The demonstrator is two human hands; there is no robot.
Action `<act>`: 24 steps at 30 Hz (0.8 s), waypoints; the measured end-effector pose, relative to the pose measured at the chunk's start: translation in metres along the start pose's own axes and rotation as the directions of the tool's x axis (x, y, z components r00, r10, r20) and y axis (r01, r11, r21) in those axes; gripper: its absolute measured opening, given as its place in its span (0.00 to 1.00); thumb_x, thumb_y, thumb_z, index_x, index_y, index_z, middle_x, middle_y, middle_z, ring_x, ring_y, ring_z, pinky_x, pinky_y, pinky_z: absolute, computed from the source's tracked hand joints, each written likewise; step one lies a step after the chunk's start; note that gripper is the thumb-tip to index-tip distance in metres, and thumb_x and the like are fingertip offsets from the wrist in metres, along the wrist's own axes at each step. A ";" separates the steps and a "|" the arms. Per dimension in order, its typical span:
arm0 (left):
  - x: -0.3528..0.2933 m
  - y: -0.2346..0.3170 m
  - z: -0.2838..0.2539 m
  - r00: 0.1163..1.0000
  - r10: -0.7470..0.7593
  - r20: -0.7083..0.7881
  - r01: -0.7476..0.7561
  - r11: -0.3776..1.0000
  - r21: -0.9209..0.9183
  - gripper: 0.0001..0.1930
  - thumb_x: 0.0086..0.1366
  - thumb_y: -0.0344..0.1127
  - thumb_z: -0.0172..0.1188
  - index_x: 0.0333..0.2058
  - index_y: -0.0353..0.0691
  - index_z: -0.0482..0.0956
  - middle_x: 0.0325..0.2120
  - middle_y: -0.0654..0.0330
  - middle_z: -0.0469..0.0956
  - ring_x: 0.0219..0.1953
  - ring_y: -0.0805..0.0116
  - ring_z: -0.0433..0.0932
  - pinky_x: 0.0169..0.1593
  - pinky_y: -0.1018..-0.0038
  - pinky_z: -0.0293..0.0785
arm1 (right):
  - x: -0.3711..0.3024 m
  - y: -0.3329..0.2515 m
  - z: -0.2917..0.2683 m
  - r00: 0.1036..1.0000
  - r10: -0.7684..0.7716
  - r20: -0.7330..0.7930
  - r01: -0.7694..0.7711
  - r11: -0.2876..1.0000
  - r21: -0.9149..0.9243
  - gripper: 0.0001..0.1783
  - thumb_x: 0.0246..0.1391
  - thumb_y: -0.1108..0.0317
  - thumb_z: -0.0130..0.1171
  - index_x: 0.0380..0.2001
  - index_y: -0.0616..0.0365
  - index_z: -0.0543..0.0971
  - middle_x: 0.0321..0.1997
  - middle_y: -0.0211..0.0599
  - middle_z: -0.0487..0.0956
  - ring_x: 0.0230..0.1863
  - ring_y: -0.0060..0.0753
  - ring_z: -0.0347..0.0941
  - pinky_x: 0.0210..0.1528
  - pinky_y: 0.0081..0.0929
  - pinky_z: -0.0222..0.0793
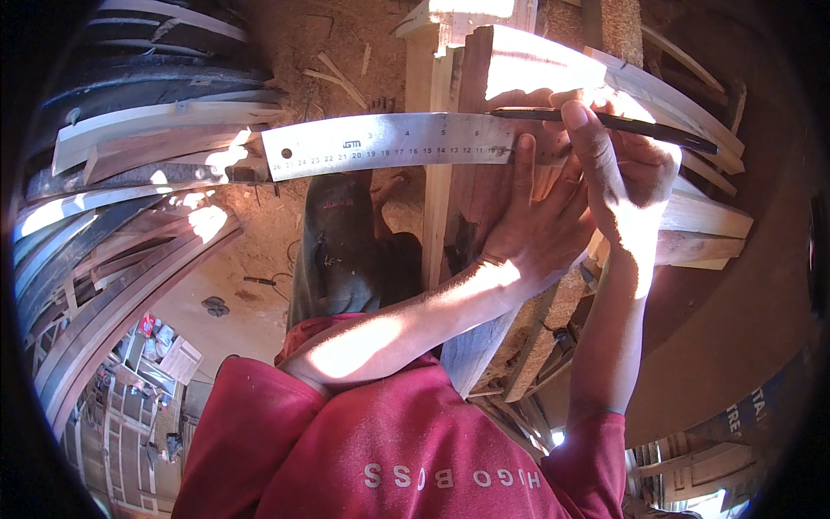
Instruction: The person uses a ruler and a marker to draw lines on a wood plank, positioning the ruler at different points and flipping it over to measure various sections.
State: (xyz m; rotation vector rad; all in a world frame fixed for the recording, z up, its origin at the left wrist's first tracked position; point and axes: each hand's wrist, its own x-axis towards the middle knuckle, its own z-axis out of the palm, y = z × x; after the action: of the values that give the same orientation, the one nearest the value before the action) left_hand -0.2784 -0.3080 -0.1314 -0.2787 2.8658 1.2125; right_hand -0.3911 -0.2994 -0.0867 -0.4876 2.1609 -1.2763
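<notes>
We had a silver, dark-marked ruler (380, 143) under the spread fingers (524, 169) of our left hand (540, 229), our right hand (635, 173) gripping a black pen (644, 129) at its edge.

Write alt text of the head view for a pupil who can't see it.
The left hand rests on a metal ruler across wood; the right hand holds a dark pen or pencil at the ruler's edge. Planks lie at left.

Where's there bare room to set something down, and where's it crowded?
Mostly bare: brown ground between the right forearm, pale boards and blue panel. Crowded: around the brown board, with the metal ruler, left hand, and right hand gripping a dark pen.
</notes>
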 end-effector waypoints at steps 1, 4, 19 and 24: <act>0.000 0.000 0.000 1.000 0.000 0.000 0.000 1.000 0.000 0.28 0.72 0.46 0.49 0.67 0.43 0.66 0.68 0.48 0.61 0.75 0.47 0.49 0.65 0.15 0.37 | 0.000 0.003 -0.001 1.000 -0.031 0.002 0.031 0.999 -0.012 0.10 0.61 0.70 0.68 0.43 0.64 0.86 0.37 0.34 0.87 0.38 0.21 0.80 0.43 0.19 0.73; 0.000 0.000 -0.001 1.000 0.008 0.005 -0.008 1.000 0.006 0.29 0.71 0.46 0.50 0.67 0.42 0.65 0.68 0.47 0.61 0.75 0.45 0.49 0.64 0.15 0.40 | -0.001 -0.002 -0.004 0.997 -0.071 0.031 0.075 0.986 -0.151 0.11 0.60 0.68 0.69 0.43 0.63 0.87 0.37 0.35 0.87 0.36 0.21 0.80 0.42 0.19 0.74; 0.005 0.000 0.011 0.991 0.052 0.125 -0.093 0.930 0.355 0.27 0.67 0.42 0.54 0.62 0.36 0.71 0.66 0.40 0.60 0.72 0.39 0.52 0.64 0.16 0.48 | 0.000 0.014 -0.037 0.920 -0.240 0.310 0.293 0.946 -0.138 0.12 0.58 0.72 0.69 0.43 0.66 0.84 0.42 0.45 0.84 0.45 0.36 0.80 0.51 0.31 0.74; 0.002 -0.002 -0.004 0.975 0.102 -0.199 -0.068 0.983 0.168 0.28 0.63 0.39 0.55 0.61 0.34 0.72 0.65 0.42 0.64 0.68 0.48 0.64 0.59 0.18 0.60 | -0.001 0.006 -0.074 0.979 -0.159 0.127 0.199 0.875 -0.441 0.06 0.61 0.76 0.64 0.40 0.66 0.83 0.39 0.40 0.85 0.45 0.34 0.79 0.52 0.32 0.74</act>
State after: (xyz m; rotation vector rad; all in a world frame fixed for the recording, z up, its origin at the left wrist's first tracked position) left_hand -0.2801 -0.3130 -0.1305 -0.2975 3.1639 1.0103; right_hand -0.4376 -0.2463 -0.0638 -0.9346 2.3816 -0.8084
